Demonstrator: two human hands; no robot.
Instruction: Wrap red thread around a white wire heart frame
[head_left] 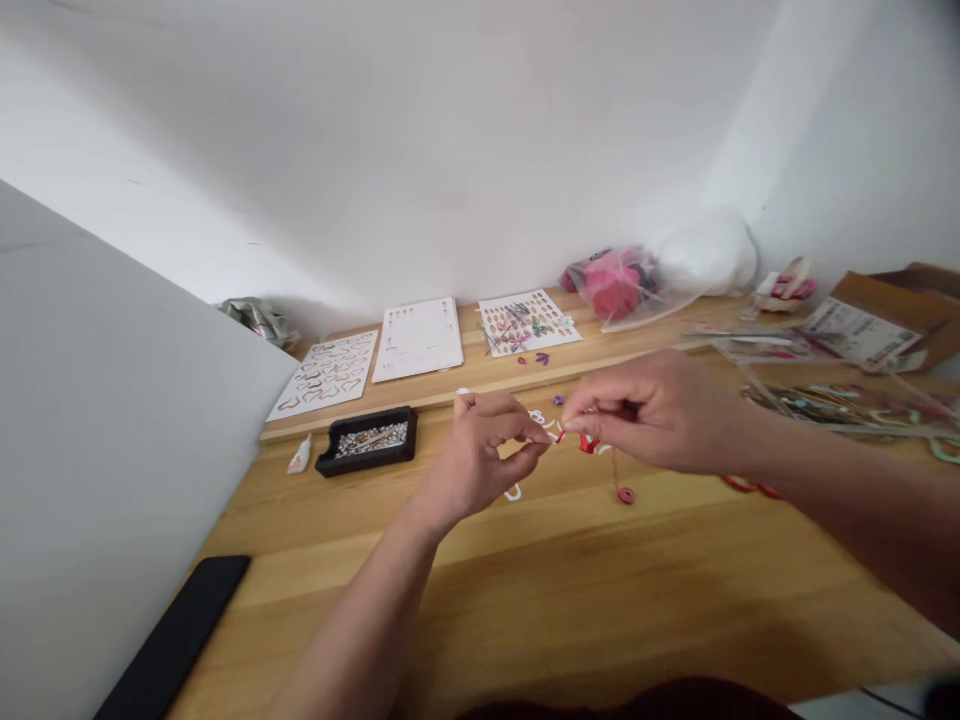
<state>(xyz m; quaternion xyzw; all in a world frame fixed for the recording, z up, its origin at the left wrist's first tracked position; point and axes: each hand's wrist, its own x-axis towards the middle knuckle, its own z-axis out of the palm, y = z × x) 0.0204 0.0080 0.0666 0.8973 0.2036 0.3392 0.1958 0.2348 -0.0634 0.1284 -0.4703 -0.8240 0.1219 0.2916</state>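
Above the middle of the wooden table [480,570], my left hand [491,450] pinches one end of a small red and white piece [559,436] between thumb and fingertips. At the piece's other end, my right hand [645,415] has its thumb and forefinger pressed together. A red bit [589,443] shows just under my right fingers. White curved pieces [535,416] lie behind and between the hands, with another white loop [513,492] below my left hand. A reddish coil [625,495] with a thread sits below my right hand.
A black tray [366,441] of small beads and a white glue bottle [299,455] stand left. Sheets with small shapes [529,322] lie on the back ledge [480,385]. Bagged pink yarn [615,285], a cardboard box [874,320] and a clear tray [832,405] are right. A black slab [176,640] lies front left.
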